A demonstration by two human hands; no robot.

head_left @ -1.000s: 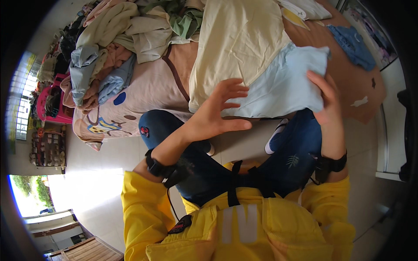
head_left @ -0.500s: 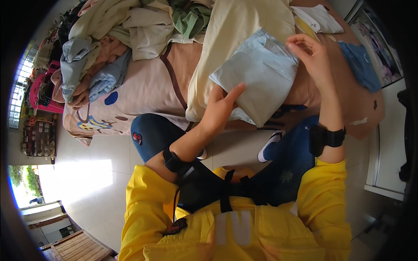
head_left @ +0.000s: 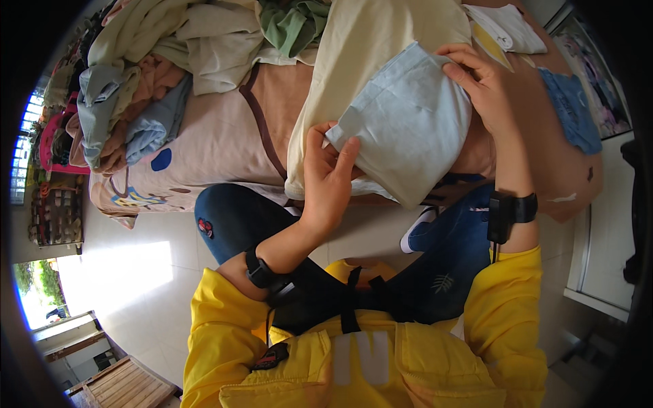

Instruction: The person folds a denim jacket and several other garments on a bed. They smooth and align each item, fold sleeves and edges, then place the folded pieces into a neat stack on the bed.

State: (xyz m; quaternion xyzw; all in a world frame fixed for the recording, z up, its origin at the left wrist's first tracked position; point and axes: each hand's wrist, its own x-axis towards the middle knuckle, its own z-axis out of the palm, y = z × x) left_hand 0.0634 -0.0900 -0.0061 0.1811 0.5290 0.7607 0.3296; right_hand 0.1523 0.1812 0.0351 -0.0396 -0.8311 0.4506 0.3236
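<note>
A pale blue folded garment [head_left: 408, 122] is held between my two hands above the bed's near edge. My left hand [head_left: 328, 180] pinches its left corner, thumb on top and fingers partly hidden behind the cloth. At its upper right corner my right hand [head_left: 481, 88] is closed on the edge between thumb and fingers. Beneath and behind it a large cream cloth [head_left: 360, 41] lies spread on the bed. The garment's underside, in a yellowish tone, faces me along the lower edge.
A heap of loose clothes [head_left: 136, 88] lies at the left of the bed [head_left: 218, 136], with a green garment [head_left: 292, 27] at the back. To the right are a white folded garment [head_left: 510, 28] and a blue denim piece [head_left: 573, 112]. A white cabinet [head_left: 605, 217] stands at the right.
My left hand has shifted left and up, from under the lower part of the garment to its left corner. My right hand has closed on the upper right edge. The garment looks flatter.
</note>
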